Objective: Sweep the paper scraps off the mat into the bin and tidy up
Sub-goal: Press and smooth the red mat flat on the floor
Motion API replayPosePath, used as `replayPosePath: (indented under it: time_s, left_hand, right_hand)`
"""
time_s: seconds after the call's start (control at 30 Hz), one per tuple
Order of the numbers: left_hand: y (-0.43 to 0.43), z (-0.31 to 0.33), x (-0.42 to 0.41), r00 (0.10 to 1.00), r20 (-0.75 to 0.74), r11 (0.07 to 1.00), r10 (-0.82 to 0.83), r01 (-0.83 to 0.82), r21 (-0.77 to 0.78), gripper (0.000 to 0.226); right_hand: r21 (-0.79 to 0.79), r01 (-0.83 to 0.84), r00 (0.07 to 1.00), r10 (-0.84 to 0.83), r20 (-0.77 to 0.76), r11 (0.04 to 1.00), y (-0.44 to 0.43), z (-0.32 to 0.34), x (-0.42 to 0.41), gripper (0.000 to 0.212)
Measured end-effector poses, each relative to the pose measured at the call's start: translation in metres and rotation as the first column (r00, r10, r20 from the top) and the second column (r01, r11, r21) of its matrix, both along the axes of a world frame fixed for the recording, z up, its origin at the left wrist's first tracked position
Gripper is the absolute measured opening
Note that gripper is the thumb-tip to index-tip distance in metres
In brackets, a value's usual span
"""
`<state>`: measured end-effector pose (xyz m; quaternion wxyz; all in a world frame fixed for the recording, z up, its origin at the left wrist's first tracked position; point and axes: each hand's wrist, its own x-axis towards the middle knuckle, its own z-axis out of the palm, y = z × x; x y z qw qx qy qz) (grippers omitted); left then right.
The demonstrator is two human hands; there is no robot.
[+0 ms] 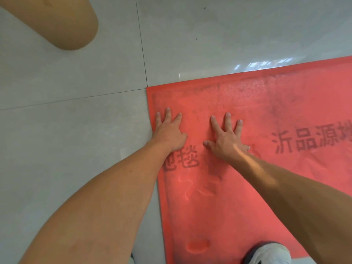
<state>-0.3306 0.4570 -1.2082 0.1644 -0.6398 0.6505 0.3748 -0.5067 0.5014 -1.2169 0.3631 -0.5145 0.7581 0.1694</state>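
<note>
A red mat (266, 115) with dark printed characters lies flat on the tiled floor, its far left corner near the middle of the view. My left hand (168, 131) presses flat on the mat beside its left edge, fingers spread. My right hand (226, 138) rests flat on the mat just to the right of it, fingers also spread. Neither hand holds anything. No paper scraps and no bin show in this view.
Pale glossy floor tiles (76, 140) surround the mat. A tan rounded object (62, 23) lies at the top left. A white shoe (266, 253) stands on the mat's near edge at the bottom.
</note>
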Motion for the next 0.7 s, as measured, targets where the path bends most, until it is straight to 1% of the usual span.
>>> replayPosePath:
  time_s: [0.23,0.7]
  left_hand:
    - [-0.0005,0.0021,-0.0060,0.999,-0.002,0.999,0.041,-0.041,0.008,0.079]
    - [0.0059,0.0013,-0.0059,0.999,-0.014,0.999,0.039,-0.039,-0.011,0.081]
  right_hand:
    - [-0.007,-0.005,1.000,0.005,0.003,1.000,-0.0001,-0.0008,-0.0043,0.085]
    - [-0.004,0.008,1.000,-0.008,0.017,1.000,-0.0024,0.0007,-0.0074,0.085]
